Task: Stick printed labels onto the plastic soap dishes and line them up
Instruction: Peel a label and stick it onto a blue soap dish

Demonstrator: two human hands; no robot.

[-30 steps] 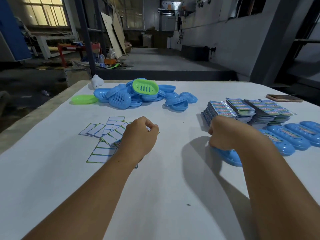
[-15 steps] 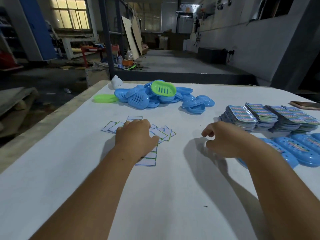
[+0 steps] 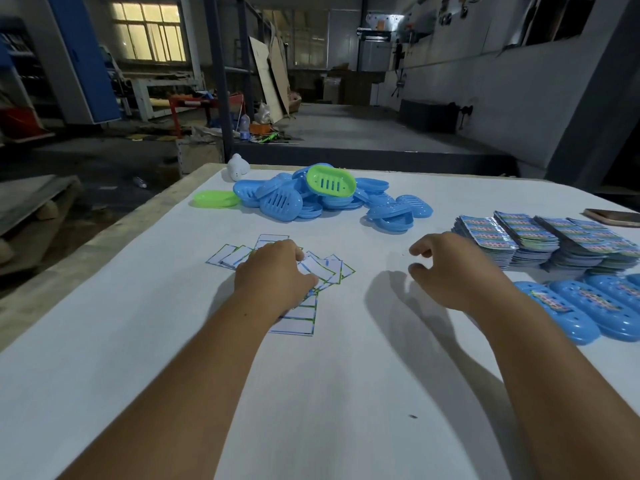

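left hand rests on the loose backings, grip hidden; right hand hovers loosely curled, empty. unlabelled dishes lie beyond; a careless reach could scatter papers.

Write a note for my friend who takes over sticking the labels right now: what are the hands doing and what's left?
Left hand: rests on the white slips spread on the table; whether it pinches one is hidden.
Right hand: hovers over the table, fingers loosely curled, holding nothing.
Printed labels: stacked at the right, beyond the right hand.
Done: labelled blue dishes lie side by side in a row at the right edge.
Left: the pile of blue dishes at the far side, with a green dish on top and another green dish beside it, shows no labels.
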